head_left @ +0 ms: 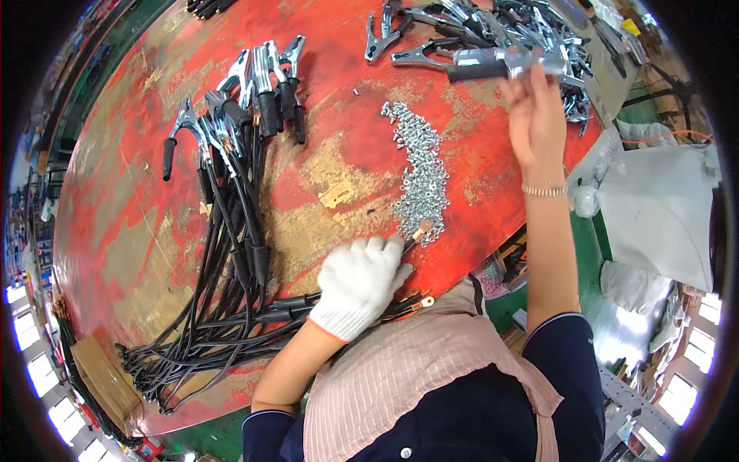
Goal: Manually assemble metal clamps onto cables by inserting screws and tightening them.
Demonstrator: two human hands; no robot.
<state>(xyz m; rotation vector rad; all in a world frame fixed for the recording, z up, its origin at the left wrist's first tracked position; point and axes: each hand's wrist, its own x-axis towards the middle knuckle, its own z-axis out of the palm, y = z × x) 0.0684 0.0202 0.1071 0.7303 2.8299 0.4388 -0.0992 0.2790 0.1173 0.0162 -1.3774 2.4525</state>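
My left hand (pixel 358 283), in a white knit glove, is closed around black cables (pixel 289 310) at the table's near edge. One cable end with a copper lug (pixel 422 231) sticks out past its fingers, and another copper lug (pixel 425 302) shows just below. My bare right hand (pixel 533 115) is at the far right, partly smeared by motion. Its fingertips grip a metal spring clamp (pixel 493 63) with a black handle, beside a heap of similar clamps (pixel 531 27). Between the hands, small silvery screws and nuts (pixel 422 165) lie in a long pile.
Finished-looking cables with clamps (pixel 265 85) lie bundled at the left of the worn red table (pixel 339 92). A cardboard piece (pixel 104 377) sits by its lower left edge. White sacks (pixel 654 215) stand on the right.
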